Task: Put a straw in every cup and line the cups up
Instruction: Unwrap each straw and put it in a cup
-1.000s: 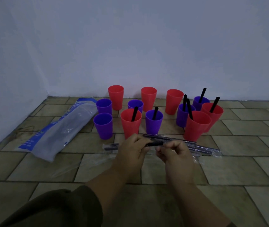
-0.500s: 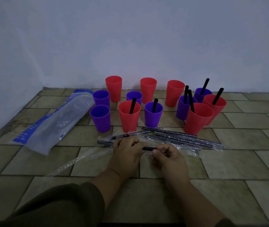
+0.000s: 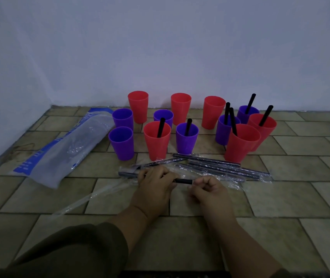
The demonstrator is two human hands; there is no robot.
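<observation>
One black straw (image 3: 183, 181) held level, long axis left to right, bare end pinched by right hand (image 3: 208, 190); other end gripped in curled fingers of left hand (image 3: 155, 184).

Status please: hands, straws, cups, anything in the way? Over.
Left hand and right hand both grip one black straw. Six cups have straws, six none. Wrapped straws lie between hands and cups.

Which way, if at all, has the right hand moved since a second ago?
Yes. The right hand has drawn back towards the person, away from the right front red cup and off the wrapped straws.
</observation>
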